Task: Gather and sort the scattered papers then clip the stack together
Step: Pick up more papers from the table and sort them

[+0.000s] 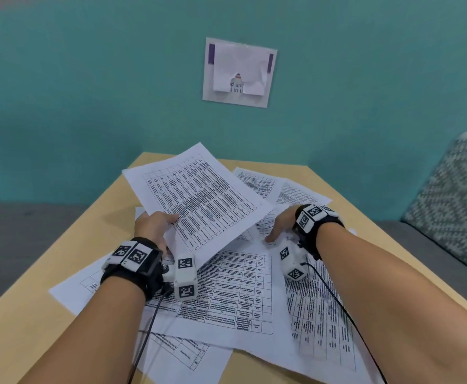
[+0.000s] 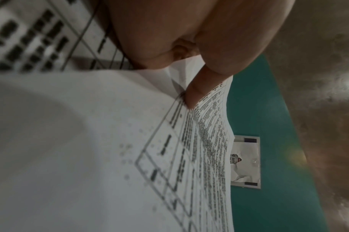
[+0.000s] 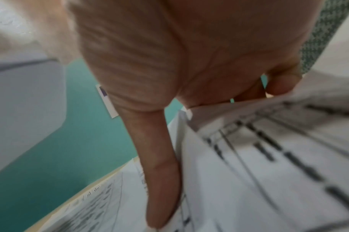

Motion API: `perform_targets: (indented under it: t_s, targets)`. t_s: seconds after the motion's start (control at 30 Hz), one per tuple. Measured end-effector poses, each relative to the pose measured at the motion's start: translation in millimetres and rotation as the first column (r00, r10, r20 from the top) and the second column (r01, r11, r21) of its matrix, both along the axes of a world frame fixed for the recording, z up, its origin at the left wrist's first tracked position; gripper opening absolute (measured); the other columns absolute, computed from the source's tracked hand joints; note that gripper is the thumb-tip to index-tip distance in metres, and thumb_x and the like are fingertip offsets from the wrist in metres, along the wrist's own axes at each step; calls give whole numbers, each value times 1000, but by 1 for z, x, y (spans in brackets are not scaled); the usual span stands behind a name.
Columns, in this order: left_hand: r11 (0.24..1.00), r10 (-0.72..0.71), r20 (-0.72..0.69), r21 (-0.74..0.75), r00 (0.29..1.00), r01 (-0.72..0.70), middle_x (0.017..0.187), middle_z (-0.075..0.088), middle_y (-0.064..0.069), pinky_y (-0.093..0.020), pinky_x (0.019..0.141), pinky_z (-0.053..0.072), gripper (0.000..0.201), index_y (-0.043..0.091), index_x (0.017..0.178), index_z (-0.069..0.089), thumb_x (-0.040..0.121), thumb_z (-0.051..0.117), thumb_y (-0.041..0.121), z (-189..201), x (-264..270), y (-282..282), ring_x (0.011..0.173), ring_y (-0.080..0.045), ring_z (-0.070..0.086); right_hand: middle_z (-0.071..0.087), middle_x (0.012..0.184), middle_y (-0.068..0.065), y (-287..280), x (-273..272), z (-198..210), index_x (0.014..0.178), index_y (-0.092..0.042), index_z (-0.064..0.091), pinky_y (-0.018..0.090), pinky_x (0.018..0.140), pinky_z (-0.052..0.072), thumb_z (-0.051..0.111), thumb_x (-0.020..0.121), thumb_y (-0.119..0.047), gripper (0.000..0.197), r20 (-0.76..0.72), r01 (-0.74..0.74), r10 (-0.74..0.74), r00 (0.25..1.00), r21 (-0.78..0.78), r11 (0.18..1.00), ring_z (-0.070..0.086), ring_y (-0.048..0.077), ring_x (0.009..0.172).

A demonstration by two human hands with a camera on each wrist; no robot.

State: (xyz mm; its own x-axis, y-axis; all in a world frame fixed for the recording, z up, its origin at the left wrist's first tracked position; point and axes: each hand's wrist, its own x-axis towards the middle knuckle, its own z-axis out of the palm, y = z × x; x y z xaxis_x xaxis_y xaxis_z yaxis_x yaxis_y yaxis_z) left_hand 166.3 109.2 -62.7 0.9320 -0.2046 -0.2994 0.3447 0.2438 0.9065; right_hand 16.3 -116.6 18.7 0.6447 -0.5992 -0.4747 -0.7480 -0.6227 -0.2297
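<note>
Several printed sheets with tables lie scattered and overlapping on the wooden table (image 1: 46, 314); the biggest one (image 1: 235, 289) lies in the middle between my forearms. My left hand (image 1: 168, 221) pinches one sheet (image 1: 199, 195) at its near left edge and holds it tilted above the pile. In the left wrist view the thumb (image 2: 193, 95) presses on that sheet (image 2: 110, 157). My right hand (image 1: 278, 228) reaches under the lifted sheet's right corner. Its thumb (image 3: 161, 180) lies along a sheet (image 3: 268, 172) on the pile, whose edge curls up into its curled fingers (image 3: 282, 84). No clip is visible.
A taped paper notice (image 1: 239, 72) hangs on the teal wall behind the table. A patterned cushion (image 1: 453, 195) sits on the grey sofa at right, and a grey seat (image 1: 19, 236) lies at left. Black cables trail from both wrist cameras over the near sheets.
</note>
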Motion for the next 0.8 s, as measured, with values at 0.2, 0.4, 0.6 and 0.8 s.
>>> perform_targets:
  t_s: [0.2,0.4,0.6,0.8]
  targets:
    - [1000,8,-15,-25,1000,-8,138,55,-4,-57,119,34,37,1,122,61,88,71,-8,-5,5,2,135,-29,48,57,83,8,-6,-10,6,76,-10,56,35,76,52,80,83,-22,28,194,105,-123,973,101,989,59,27,82]
    - [999,-12,-56,-39,998,10,136,50,-4,-67,114,37,36,-2,123,60,88,71,-8,-3,4,5,139,-42,48,55,93,9,0,-3,13,89,-12,61,15,42,44,74,88,-25,18,122,41,-57,991,123,992,53,22,68]
    - [997,-11,-56,-71,998,7,140,58,-12,-64,112,42,36,1,117,56,86,71,-10,-3,2,6,132,-42,55,61,117,13,11,-10,7,115,-10,62,24,75,49,76,88,-32,37,166,-3,-12,986,89,996,57,25,98]
    - [987,-34,-107,-157,994,16,140,60,-16,-74,99,48,65,5,139,51,80,72,-10,-2,4,11,122,-45,62,59,105,10,6,-6,8,111,-3,62,29,73,48,85,77,-28,48,328,99,-102,939,25,995,56,28,92]
